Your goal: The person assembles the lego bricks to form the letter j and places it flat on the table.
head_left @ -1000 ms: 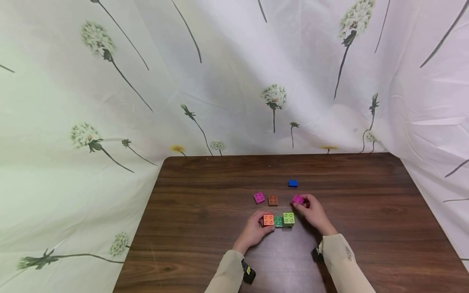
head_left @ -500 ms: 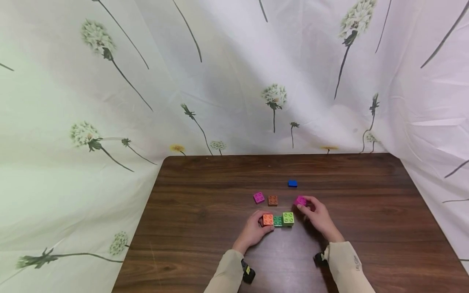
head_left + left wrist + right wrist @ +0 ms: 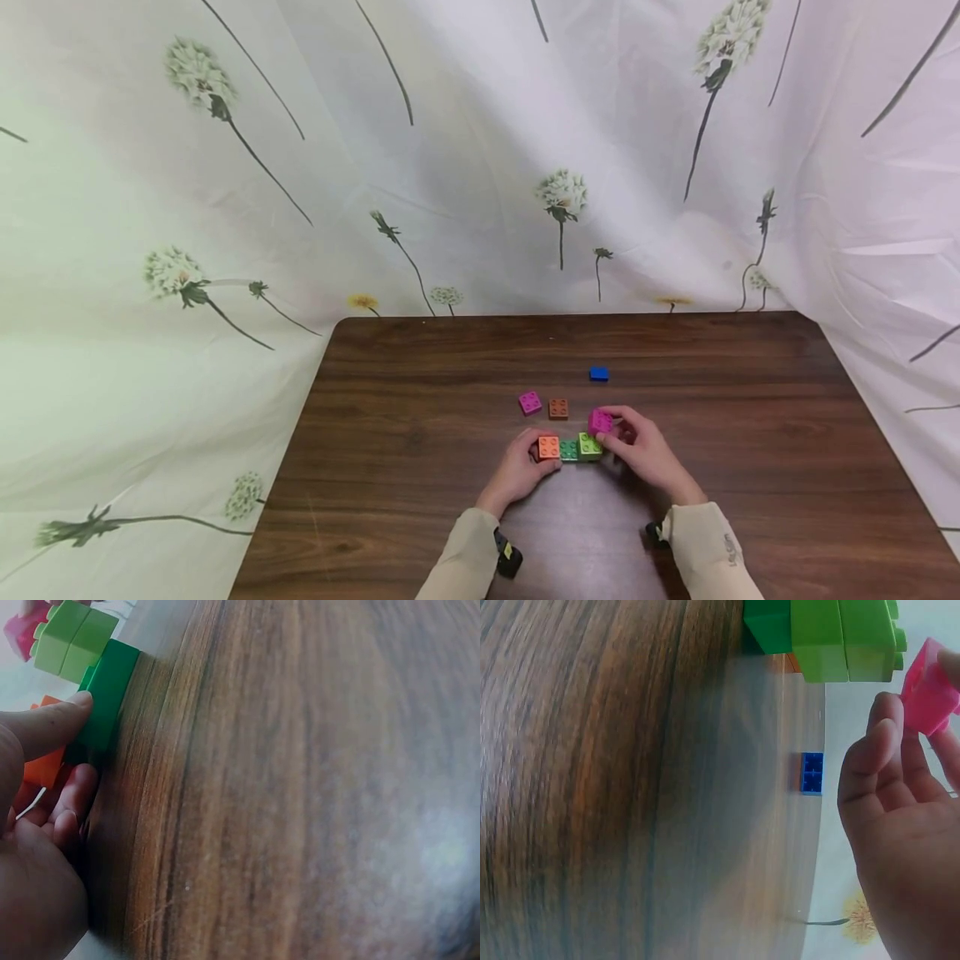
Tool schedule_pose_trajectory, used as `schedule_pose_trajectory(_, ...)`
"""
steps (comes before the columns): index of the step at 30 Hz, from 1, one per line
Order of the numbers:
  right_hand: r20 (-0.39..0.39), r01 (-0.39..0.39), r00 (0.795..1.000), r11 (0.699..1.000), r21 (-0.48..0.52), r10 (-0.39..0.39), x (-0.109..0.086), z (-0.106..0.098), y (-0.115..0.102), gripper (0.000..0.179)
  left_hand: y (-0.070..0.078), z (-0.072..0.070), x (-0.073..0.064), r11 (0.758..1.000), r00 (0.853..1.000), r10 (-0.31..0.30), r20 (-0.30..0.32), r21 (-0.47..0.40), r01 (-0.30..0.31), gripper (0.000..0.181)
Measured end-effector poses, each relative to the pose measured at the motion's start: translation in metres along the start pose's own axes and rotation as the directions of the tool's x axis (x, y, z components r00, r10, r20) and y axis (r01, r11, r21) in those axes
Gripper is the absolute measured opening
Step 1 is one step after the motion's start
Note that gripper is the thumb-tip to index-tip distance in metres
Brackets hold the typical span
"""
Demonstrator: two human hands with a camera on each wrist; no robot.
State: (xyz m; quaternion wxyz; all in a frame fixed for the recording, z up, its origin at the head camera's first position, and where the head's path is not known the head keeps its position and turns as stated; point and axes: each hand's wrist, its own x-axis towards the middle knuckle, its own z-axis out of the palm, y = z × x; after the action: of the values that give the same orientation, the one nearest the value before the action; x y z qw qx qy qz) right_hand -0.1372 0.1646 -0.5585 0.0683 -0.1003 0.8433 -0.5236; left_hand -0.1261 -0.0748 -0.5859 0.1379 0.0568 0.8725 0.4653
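Note:
My left hand (image 3: 520, 469) grips the left end of a small block build, its thumb pressed on the side of the dark green block (image 3: 109, 697) at the bottom. An orange block (image 3: 549, 447) sits on that end. Two stacked light green blocks (image 3: 843, 645) stand on the other end. Between finger and thumb, my right hand (image 3: 643, 450) pinches a magenta block (image 3: 599, 421). It hangs, tilted, just above and behind the light green stack; the right wrist view shows a gap between them.
Behind the build lie a second magenta block (image 3: 530, 403) and a brown block (image 3: 558, 408). A blue block (image 3: 598, 374) is farther back on the wooden table (image 3: 405, 500). A flowered white cloth (image 3: 465, 167) hangs behind the table's far edge.
My right hand first drew the magenta block slightly right, then brought it left and nearer, over the light green stack. My left hand and the build stay in place.

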Motion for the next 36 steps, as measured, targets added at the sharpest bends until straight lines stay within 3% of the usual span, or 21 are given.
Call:
schedule_pose_trajectory(10, 0.061, -0.011, 0.998, 0.998, -0.055, 0.014, -0.0042, 0.0011, -0.0059, 0.037, -0.0011, -0.0002, 0.0003, 1.000, 1.000, 0.011, -0.001, 0.008, -0.011, 0.040)
schedule_pose_trajectory(23, 0.087, 0.102, 0.992, 0.991, -0.083, -0.095, -0.0059, 0.0001, -0.0079, 0.037, -0.0003, -0.0018, -0.0011, 1.000, 1.000, 0.002, 0.005, 0.004, -0.002, 0.039)
schedule_pose_trajectory(36, 0.087, 0.110, 0.991, 0.991, -0.074, -0.103, -0.0042, 0.0030, -0.0108, 0.034, -0.0021, -0.0001, 0.0001, 1.000, 1.000, 0.011, -0.008, -0.014, -0.011, 0.039)
